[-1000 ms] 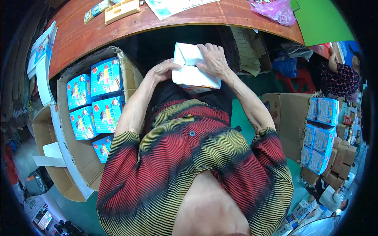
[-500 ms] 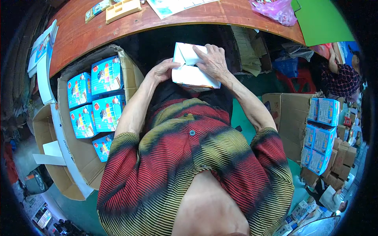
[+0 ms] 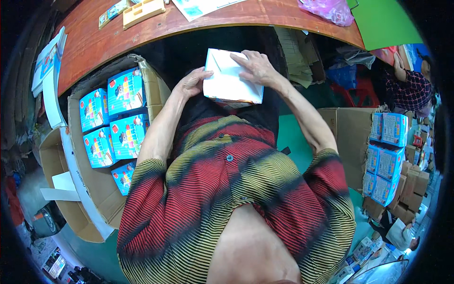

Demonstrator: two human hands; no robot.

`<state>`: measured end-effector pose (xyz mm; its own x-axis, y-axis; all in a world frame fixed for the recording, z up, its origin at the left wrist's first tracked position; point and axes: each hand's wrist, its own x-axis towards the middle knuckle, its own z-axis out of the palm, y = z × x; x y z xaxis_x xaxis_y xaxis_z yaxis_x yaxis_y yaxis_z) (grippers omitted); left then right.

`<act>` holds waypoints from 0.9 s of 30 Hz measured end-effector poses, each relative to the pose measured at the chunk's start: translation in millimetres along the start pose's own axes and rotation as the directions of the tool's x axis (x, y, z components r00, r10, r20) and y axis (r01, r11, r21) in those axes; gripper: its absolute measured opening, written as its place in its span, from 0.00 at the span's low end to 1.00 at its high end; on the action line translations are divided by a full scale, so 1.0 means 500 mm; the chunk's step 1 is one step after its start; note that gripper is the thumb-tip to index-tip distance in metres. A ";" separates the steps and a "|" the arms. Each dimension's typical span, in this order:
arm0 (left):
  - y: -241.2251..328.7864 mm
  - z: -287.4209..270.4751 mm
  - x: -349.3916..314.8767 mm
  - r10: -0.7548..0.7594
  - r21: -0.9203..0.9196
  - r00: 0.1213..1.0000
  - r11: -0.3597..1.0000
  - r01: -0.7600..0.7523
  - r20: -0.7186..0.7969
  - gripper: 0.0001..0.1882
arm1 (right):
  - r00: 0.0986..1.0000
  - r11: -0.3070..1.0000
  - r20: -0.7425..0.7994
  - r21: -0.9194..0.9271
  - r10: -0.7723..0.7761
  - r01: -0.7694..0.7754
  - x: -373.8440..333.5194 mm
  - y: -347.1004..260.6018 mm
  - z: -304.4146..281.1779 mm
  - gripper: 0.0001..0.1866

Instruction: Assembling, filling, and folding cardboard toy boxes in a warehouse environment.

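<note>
At 12 o'clock, over the lap: white box [image 3: 230, 79], held between both hands, plain face up, folded flap lines showing on its upper part; a strip of coloured print shows along its lower edge.
Left hand [image 3: 193, 82]: at 11 o'clock; fingers curled against the box's left edge, thumb side touching it; clamped on the box from the side.
Right hand [image 3: 257, 67]: at 12 to 1 o'clock; lies flat on the box's top right, fingers [image 3: 242, 57] spread toward the middle, pressing down on the flap.
Hand spacing: apart, one at each side of the box.
Wooden table [image 3: 94, 42]: curved reddish top from 10 to 1 o'clock, beyond the box and not touching it.
Open carton [image 3: 101, 189]: brown cardboard at 9 o'clock, beside the person's left arm.
Blue boxes [image 3: 118, 118]: printed, packed in rows inside the carton.
Stacked boxes [image 3: 390, 151]: blue and white, at 3 o'clock, against another brown carton, well apart from the hands.
Pink bag [image 3: 326, 8]: on the table at 1 o'clock.
Striped shirt [image 3: 227, 189]: red, yellow and black, fills the lower centre.
Another person [image 3: 409, 87]: at 2 o'clock, in a checked garment, far from the box.
</note>
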<state>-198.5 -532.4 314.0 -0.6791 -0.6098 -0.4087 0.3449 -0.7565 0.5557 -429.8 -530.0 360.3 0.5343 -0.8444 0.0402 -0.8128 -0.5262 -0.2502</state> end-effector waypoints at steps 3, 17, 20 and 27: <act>0.005 0.003 0.001 0.009 -0.008 1.000 1.000 -0.008 0.008 0.27 | 0.996 0.995 0.059 0.075 -0.073 0.068 0.005 0.019 0.000 0.32; 0.004 0.002 0.004 0.019 0.009 1.000 1.000 -0.018 -0.005 0.25 | 0.996 0.999 0.079 0.019 -0.041 0.040 -0.011 0.000 -0.007 0.36; 0.004 0.007 0.000 0.017 0.023 1.000 1.000 -0.017 -0.012 0.25 | 0.999 0.987 0.001 -0.153 -0.045 0.044 -0.016 -0.004 0.012 0.36; 0.004 0.013 0.000 0.065 0.069 0.997 0.996 -0.063 -0.035 0.29 | 0.997 0.992 -0.024 -0.108 -0.074 0.071 -0.029 0.004 0.021 0.34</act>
<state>-201.9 -532.4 319.7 -0.6319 -0.6657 -0.3969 0.3414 -0.6988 0.6286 -436.7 -517.8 349.0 0.5870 -0.8055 0.0813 -0.7933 -0.5923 -0.1407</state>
